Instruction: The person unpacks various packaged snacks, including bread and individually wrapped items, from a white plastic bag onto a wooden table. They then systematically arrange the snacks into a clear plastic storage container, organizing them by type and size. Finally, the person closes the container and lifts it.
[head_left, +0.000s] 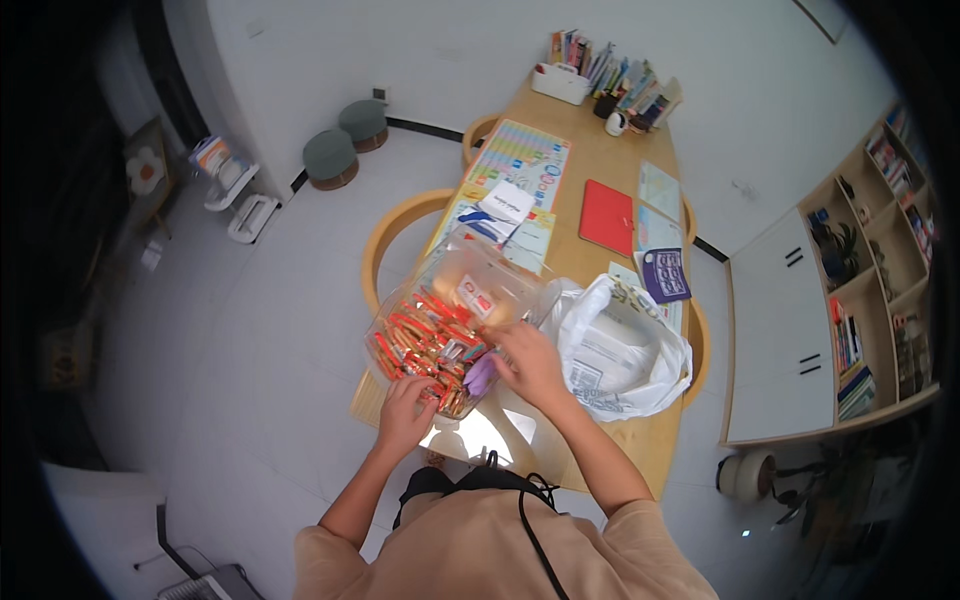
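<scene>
A clear plastic box (380, 319) stands at the near left of the wooden table, filled with several red-and-gold wrapped snacks (427, 330). My left hand (405, 416) rests at its near left side, fingertips on the wrapped snacks; whether they grip one is hidden. Over the right side of the box is my right hand (534, 367), its thumb and fingers apart. A purple packet (480, 375) lies on the snacks just beside that thumb. Behind the snacks is a clear-wrapped, bread-like pack (450, 279) with a printed label.
A white plastic bag (667, 375) with a white package inside stands right of the box. Further back on the wooden table (592, 157) lie a red folder (607, 217), printed sheets and a purple booklet (665, 275). Wooden chairs (373, 259) flank the table.
</scene>
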